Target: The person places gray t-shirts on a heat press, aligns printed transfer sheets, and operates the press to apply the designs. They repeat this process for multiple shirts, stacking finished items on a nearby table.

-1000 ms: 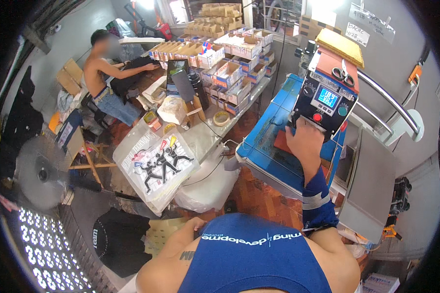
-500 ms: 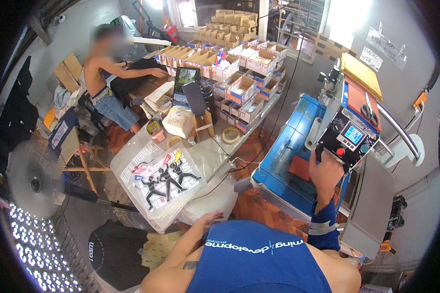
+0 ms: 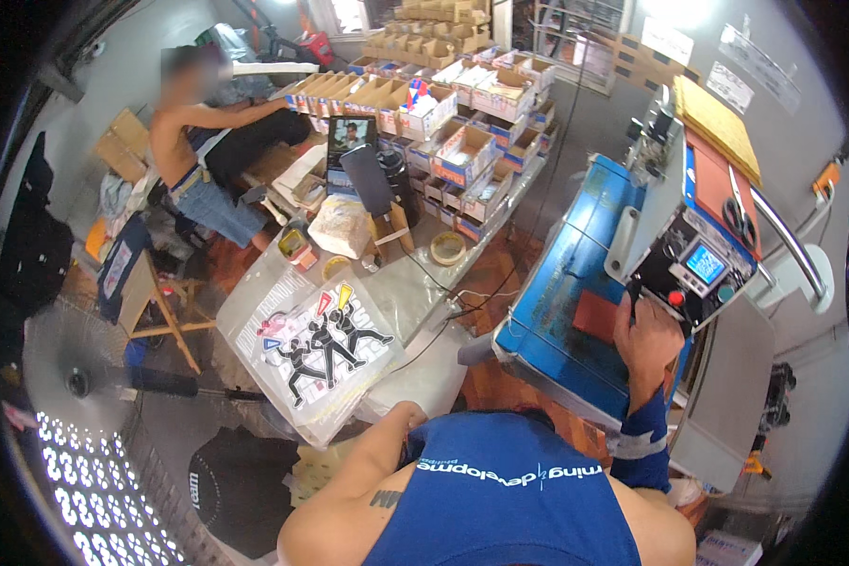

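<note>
Right side of scene: right hand (image 3: 649, 340) at the front of a press (image 3: 681, 253), fingers appear closed around its dark handle (image 3: 636, 291); tips partly hidden. Press head stands over the right part of a blue-covered stand (image 3: 564, 281); lit screen (image 3: 705, 266) and red button (image 3: 676, 298) on its front panel, just beyond the hand. A dark red pad (image 3: 595, 316) lies flat on the blue cover, left of the hand. Scissors (image 3: 740, 219) and a yellow pad (image 3: 717, 127) rest on top of the press.

Left hand (image 3: 409, 413): by the near edge of the left surface, partly hidden by the blue shirt (image 3: 505, 486); cannot tell whether its fingers are open or closed. Nearest item, a sheet printed with black figures (image 3: 319, 341), lies flat on that surface, tape roll (image 3: 447, 248) beyond.

Far left: a co-worker (image 3: 181, 146) reaches across dark cloth.

Step in hand (judged): handling the press by its handle. Moving it would call for a firm grip, fingers clear of the gap beneath the head.
</note>
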Demonstrator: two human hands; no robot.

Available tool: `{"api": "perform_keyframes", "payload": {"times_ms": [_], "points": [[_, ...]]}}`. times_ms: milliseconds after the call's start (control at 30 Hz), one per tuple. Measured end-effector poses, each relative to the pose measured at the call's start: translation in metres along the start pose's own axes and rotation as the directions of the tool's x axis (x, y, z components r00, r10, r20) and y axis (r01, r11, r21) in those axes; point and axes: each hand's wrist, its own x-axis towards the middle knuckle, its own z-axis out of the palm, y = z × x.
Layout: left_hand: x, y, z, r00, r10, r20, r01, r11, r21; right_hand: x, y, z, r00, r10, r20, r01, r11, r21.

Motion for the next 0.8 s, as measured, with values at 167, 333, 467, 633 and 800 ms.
{"api": "perform_keyframes", "payload": {"times_ms": [167, 333, 467, 633, 800], "points": [[0.014, 0.007, 0.03, 1.0, 0.0, -0.013, -0.002, 0.989, -0.148, -0.012, 0.019, 0.005, 0.999, -0.016, 0.029, 0.015, 1.0, 0.005], [0.024, 0.013, 0.048, 1.0, -0.028, -0.005, 0.027, 0.977, -0.21, -0.022, 0.054, 0.006, 0.994, -0.029, 0.102, 0.027, 1.0, 0.015], [0.027, 0.026, 0.051, 0.999, 0.024, -0.033, -0.03, 0.982, -0.185, -0.042, 0.098, -0.036, 0.998, -0.056, -0.007, 0.056, 0.997, -0.056], [0.013, 0.049, 0.028, 0.976, 0.219, -0.016, -0.219, 0.962, -0.162, -0.086, 0.163, -0.068, 0.997, 0.063, 0.045, -0.065, 0.998, 0.028], [-0.026, 0.071, -0.038, 0.982, -0.119, -0.147, 0.001, 0.781, -0.624, -0.126, 0.22, -0.071, 0.977, 0.214, -0.02, -0.214, 0.977, -0.023]]}}
